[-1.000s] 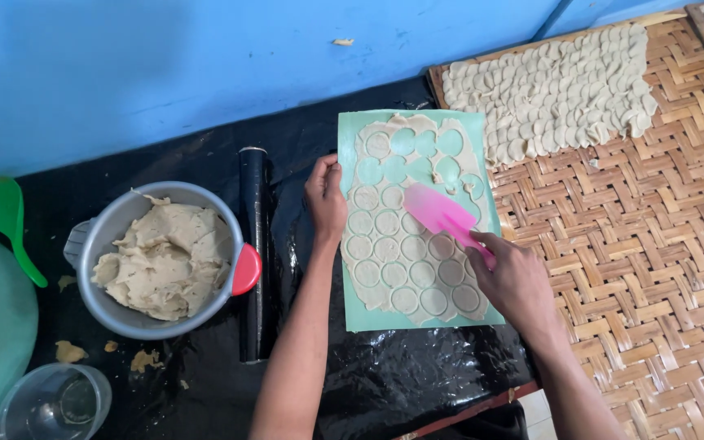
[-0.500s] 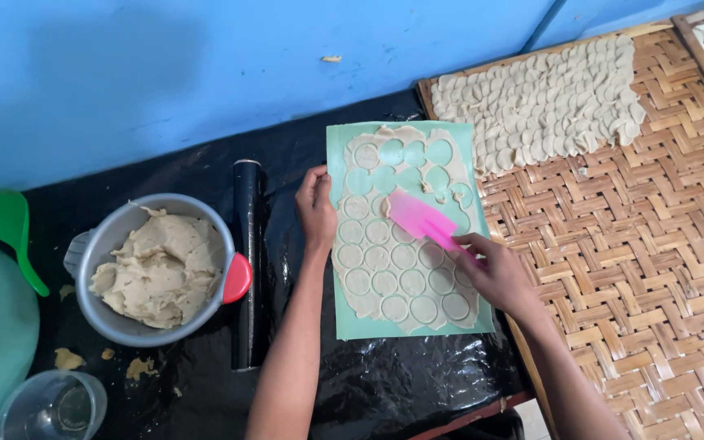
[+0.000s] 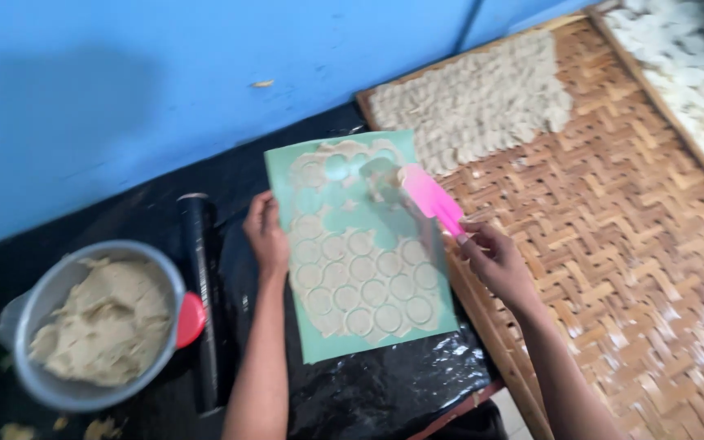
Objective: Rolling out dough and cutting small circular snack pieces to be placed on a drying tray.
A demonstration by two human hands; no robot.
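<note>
A pale green mat (image 3: pixel 319 342) lies on black plastic, covered with rolled dough cut into several round discs (image 3: pixel 366 281). My left hand (image 3: pixel 266 232) presses on the mat's left edge. My right hand (image 3: pixel 495 259) grips a pink scraper (image 3: pixel 430 200) whose blade points up-left over the upper part of the mat, where some discs are gone and bare mat shows.
A grey bowl of dough (image 3: pixel 95 330) with a red handle sits at the left. A black rolling pin (image 3: pixel 201 301) lies between bowl and mat. A woven bamboo tray (image 3: pixel 613 244) at the right carries a layer of dough pieces (image 3: pixel 470 102). A blue wall (image 3: pixel 165 73) runs behind.
The view has shifted, and the mat now sits more to the centre. My right hand has moved the pink scraper up toward the mat's top, where more bare mat shows.
</note>
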